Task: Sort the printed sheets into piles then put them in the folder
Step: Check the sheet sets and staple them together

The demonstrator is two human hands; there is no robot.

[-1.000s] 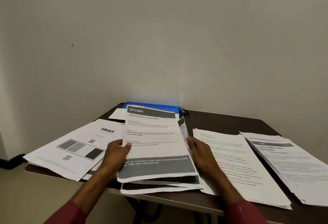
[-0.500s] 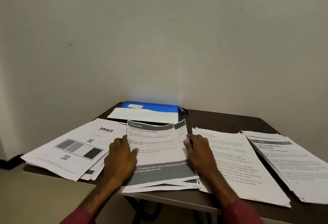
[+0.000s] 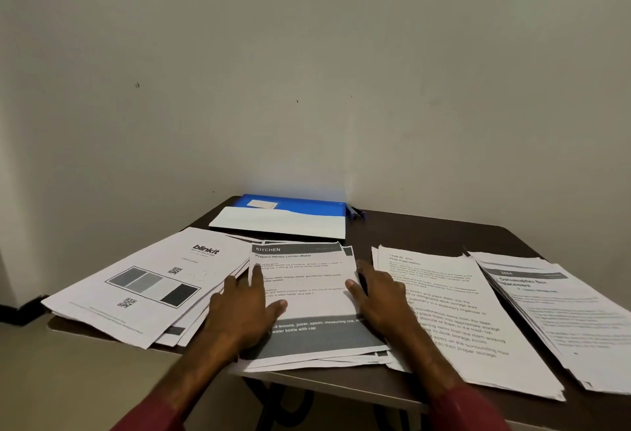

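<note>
While the left hand (image 3: 246, 314) lies flat on the left side of the KITCHEN pile (image 3: 307, 280) and the right hand (image 3: 382, 301) lies flat along its right edge, the fingers of both are stretched out, pressing the paper and grasping nothing. This pile sits at the near middle of the dark table (image 3: 426, 229), its lower edge hanging slightly over the rim. Just to its left lies the blinkit pile (image 3: 153, 280), fanned and tilted. To its right rests the Desk Organization pile (image 3: 454, 321), and beyond that the Dehumidifier Box pile (image 3: 563, 311). The blue folder (image 3: 300, 205) lies at the far edge against the wall, a white sheet (image 3: 280, 222) lying across its front
</note>
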